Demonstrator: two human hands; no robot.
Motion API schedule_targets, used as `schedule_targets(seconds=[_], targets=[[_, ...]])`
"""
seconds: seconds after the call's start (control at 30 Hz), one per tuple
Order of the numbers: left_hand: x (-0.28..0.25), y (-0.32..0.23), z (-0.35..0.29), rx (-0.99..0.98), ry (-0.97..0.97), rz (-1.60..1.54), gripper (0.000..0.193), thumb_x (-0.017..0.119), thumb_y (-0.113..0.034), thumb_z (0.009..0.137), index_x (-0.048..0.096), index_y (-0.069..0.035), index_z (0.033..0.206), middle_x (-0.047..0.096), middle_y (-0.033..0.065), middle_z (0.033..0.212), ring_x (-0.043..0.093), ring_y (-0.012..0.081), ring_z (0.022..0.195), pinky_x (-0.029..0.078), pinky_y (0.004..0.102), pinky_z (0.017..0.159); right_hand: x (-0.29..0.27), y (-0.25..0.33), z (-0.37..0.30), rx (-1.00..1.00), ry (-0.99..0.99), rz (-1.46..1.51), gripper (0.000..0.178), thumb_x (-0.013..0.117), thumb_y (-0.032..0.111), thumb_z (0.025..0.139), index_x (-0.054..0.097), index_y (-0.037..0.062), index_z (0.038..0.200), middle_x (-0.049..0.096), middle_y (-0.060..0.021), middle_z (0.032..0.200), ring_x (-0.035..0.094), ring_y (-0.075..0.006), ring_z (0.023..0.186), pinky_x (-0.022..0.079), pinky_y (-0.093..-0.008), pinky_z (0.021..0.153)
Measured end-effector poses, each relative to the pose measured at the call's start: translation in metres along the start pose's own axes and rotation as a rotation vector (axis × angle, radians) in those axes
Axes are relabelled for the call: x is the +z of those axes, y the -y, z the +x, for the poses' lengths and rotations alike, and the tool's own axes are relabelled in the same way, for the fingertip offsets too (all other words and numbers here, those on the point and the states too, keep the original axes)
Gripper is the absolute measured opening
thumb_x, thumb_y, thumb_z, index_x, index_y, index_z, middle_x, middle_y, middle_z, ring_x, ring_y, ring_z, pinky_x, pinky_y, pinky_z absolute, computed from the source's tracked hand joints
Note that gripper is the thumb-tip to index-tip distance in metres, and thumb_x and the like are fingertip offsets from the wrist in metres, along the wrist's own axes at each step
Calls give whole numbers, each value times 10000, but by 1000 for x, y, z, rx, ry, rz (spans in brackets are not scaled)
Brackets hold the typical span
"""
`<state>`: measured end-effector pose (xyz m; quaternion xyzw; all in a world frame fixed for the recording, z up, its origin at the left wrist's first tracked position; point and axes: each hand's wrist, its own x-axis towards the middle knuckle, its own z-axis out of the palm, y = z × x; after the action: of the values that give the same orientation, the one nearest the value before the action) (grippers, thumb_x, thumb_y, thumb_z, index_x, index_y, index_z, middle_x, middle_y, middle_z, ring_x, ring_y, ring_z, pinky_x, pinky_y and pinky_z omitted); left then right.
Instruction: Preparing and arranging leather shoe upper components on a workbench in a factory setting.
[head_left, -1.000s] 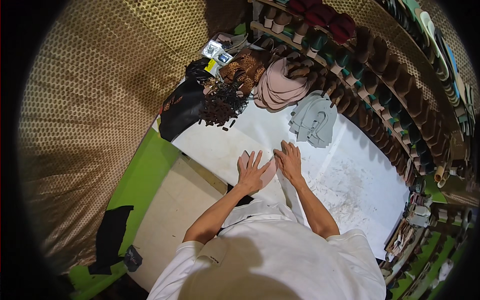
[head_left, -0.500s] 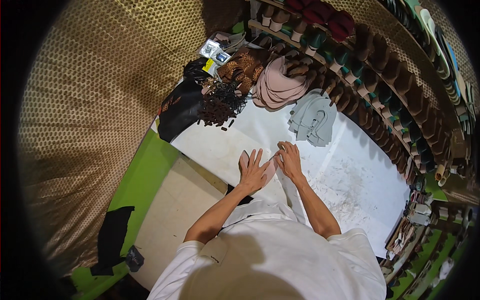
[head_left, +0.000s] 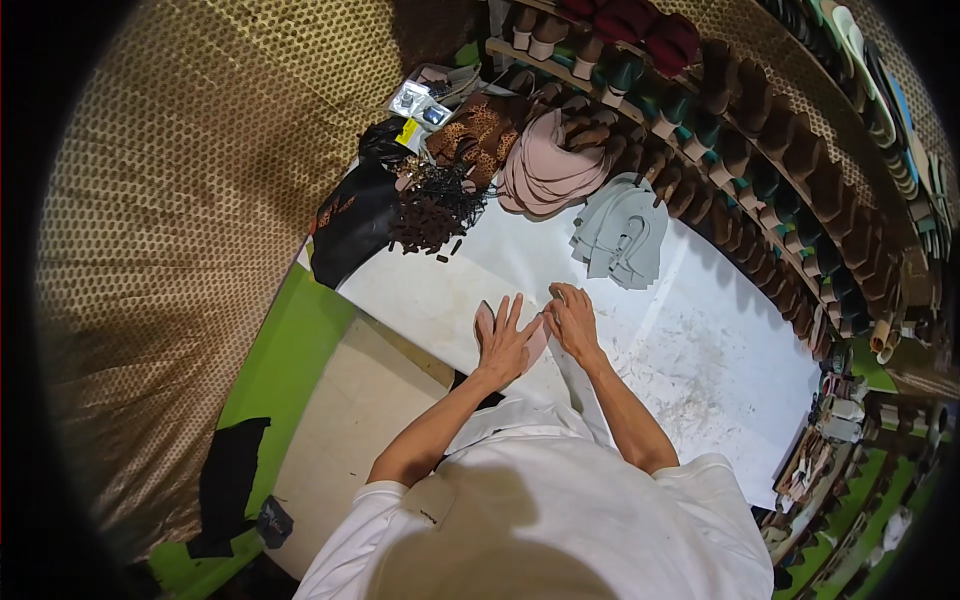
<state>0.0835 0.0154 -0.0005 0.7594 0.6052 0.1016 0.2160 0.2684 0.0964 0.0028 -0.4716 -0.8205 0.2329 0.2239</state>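
Observation:
Under my left hand (head_left: 502, 350) lies a flat pink shoe-upper piece (head_left: 538, 346) on the white tabletop (head_left: 430, 310). The fingers of that hand are spread out over it, pressing it flat. At the piece's right edge my right hand (head_left: 574, 328) has its fingers bent and drawn together, apparently pinching the border. Both palms cover much of the piece, so its full outline is hidden.
Beyond my hands are a stack of pink pieces (head_left: 548, 180), grey cut pieces (head_left: 600, 235), leopard-print material (head_left: 468, 138), small dark brown strips (head_left: 425, 230) and a black bag (head_left: 350, 240). Racks of shoes (head_left: 740, 155) curve along the right. Scraps litter the table's right side.
My right hand's fingers have curled in a little at the pink piece's edge. My left hand stays spread in nearly the same place. The view has shifted slightly.

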Motion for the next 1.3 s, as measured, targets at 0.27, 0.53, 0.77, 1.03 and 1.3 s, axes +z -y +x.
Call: schedule_targets(seconds=[0.27,0.53,0.77,1.03,1.3], targets=[[-2,-7,9,-19,92,72,739,662,-131,791,539,-231,1513,86,195,1746,48,473,1587,53,784,1160,-6,0,-9,-40,28,-33,163,690,167,888,685,30,978,594,-122,1343,499,-353,1335,318,-563,1191],[3,-5,5,32,1,59,690,652,-104,811,562,-206,1488,128,207,1734,82,468,1585,92,764,1165,-3,-3,-12,15,0,63,183,698,182,889,668,32,989,610,-135,1319,526,-354,1293,387,-502,1113],[-1,-4,1,10,-40,33,634,657,-147,840,586,-189,1469,176,211,1719,112,462,1578,71,776,1149,3,-10,-8,54,-31,-7,154,686,152,922,672,27,1011,628,-102,1266,573,-304,1205,439,-456,1021],[-3,-3,2,8,-21,57,654,676,-159,829,582,-150,1476,172,230,1713,132,458,1573,100,757,1171,7,-7,-5,60,-43,-85,152,695,163,924,676,46,1020,627,-76,1230,567,-284,1195,446,-453,988],[-3,0,6,-25,12,21,640,702,-220,841,591,-232,1471,145,202,1727,77,441,1584,25,776,1154,10,-11,-3,87,-11,-84,146,683,188,946,680,60,1017,596,-68,1238,542,-295,1199,444,-451,969]])
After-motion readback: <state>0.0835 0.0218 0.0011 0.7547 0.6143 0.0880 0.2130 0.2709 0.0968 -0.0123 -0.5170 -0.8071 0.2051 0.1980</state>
